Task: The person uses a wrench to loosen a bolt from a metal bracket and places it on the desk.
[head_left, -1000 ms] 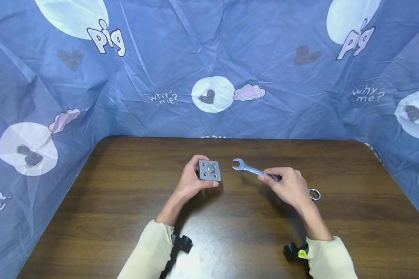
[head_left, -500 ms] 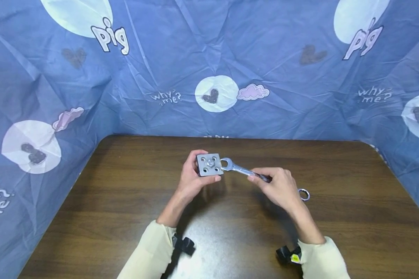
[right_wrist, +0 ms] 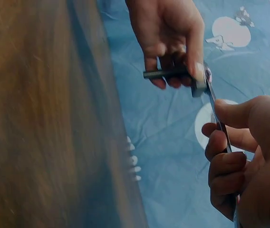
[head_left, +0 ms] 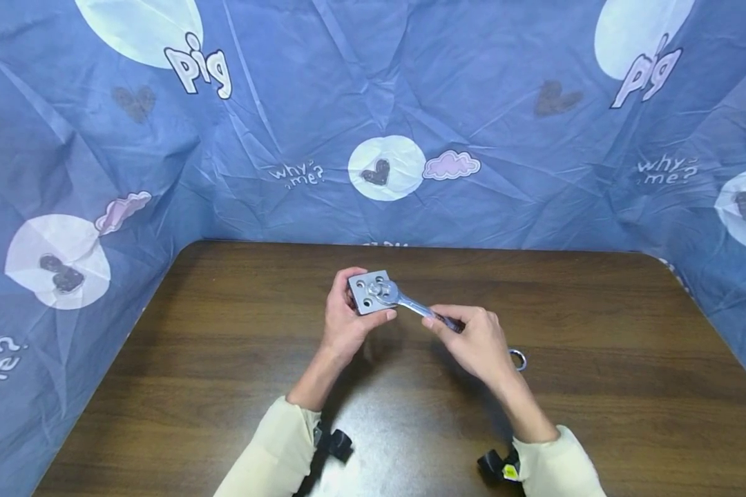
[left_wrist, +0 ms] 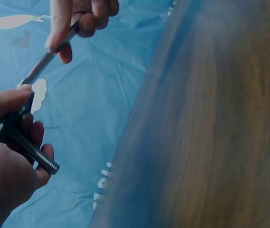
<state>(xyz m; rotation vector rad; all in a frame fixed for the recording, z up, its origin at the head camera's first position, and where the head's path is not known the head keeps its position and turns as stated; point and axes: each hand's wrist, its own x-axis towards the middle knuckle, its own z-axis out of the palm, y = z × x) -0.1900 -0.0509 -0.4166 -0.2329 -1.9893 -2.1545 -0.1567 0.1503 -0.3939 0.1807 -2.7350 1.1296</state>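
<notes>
My left hand point(head_left: 347, 326) grips a square grey metal plate point(head_left: 362, 304) by its edges, holes at its corners. A hex bolt head point(head_left: 374, 288) sits at the plate's middle. In the left wrist view the bolt's threaded shank point(left_wrist: 47, 164) sticks out behind the plate, among the fingers. My right hand point(head_left: 472, 339) holds a combination wrench point(head_left: 415, 306) around its shaft. The wrench's open end lies flat against the plate's face at the bolt head; whether it is fully seated I cannot tell. Its ring end point(head_left: 519, 359) shows past my right hand.
A brown wooden table point(head_left: 224, 345) lies beneath both hands, which are held above it. Blue printed cloth point(head_left: 286, 103) hangs around its back and sides. Black wrist cameras point(head_left: 340, 445) are strapped below the sleeves.
My right hand has moved left with the wrench, bringing its open end from apart from the plate onto the bolt head. The plate has tilted slightly in my left hand.
</notes>
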